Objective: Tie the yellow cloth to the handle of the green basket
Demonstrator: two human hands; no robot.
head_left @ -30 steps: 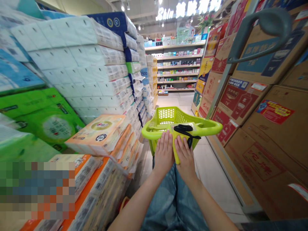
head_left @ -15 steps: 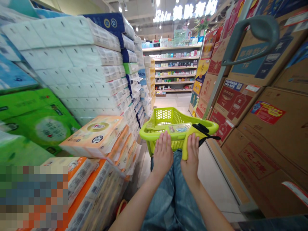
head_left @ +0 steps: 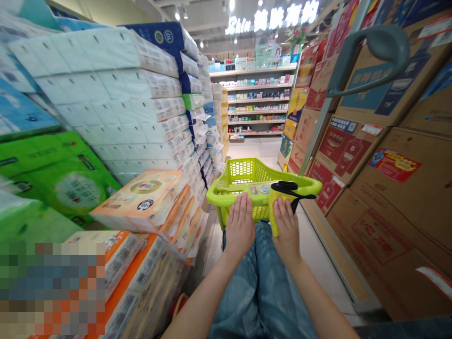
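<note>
A lime-green plastic shopping basket (head_left: 213, 194) with a honeycomb-holed wall stands in front of my knees. My left hand (head_left: 240, 223) lies on its near edge, fingers straight, together and flat, with nothing visible in them. Against the same edge, farther right, my right hand (head_left: 286, 226) has its fingers curled over a folded yellow cloth-like item (head_left: 275, 214) with black trim and a black strap (head_left: 306, 197). What kind of item it is, I cannot tell. My right thumb is hidden. A clear label holder (head_left: 259, 188) sits on the basket's handle bar, partly covered by the yellow item.
Stacked white tissue packs (head_left: 106, 89) and orange tissue packs (head_left: 141, 193) line the left side. Brown cartons (head_left: 395, 207) rise on the right, with a grey hook-shaped handle (head_left: 399, 52) in front. Ahead, the tiled aisle (head_left: 250, 148) leads to stocked shelves (head_left: 259, 99).
My right hand has shifted slightly right. The yellow item has turned in it, its black-trimmed end now bunched more upright and covering more of the label holder. My left hand stays on the basket edge.
</note>
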